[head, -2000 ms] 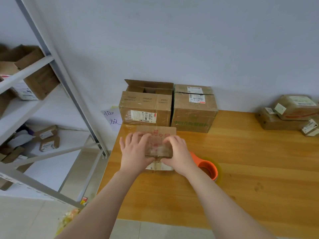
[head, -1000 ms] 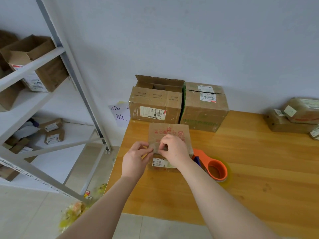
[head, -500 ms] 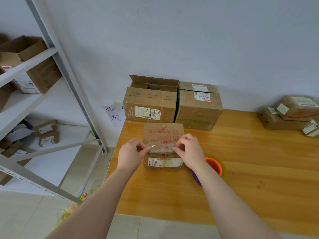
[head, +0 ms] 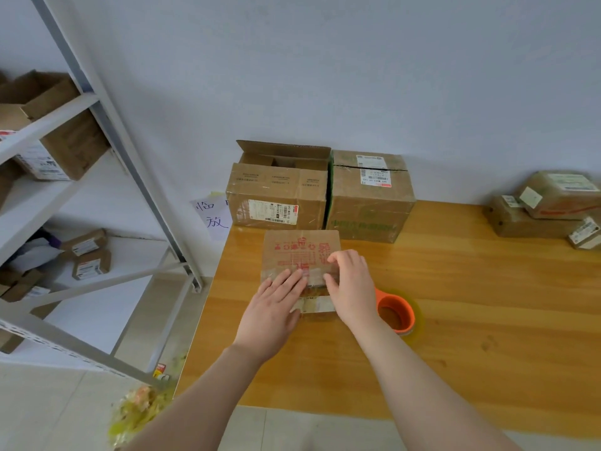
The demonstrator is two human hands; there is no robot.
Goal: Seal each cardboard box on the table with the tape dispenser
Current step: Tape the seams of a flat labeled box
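Note:
A small cardboard box with red print sits near the left end of the wooden table. A strip of clear tape crosses its near top edge. My left hand lies flat on that tape, fingers straight. My right hand rests on the box's right side with its fingers pressing the tape. The orange tape dispenser lies on the table just right of my right wrist, with nothing holding it.
Two bigger boxes stand against the wall behind: an open-flapped box and a closed box. Several taped parcels are stacked at the far right. A metal shelf rack with boxes stands left of the table.
Both hands were pinching and pulling the tape strip at the box's near edge; now they lie flatter on top of it, pressing the tape down. The dispenser has stayed on the table.

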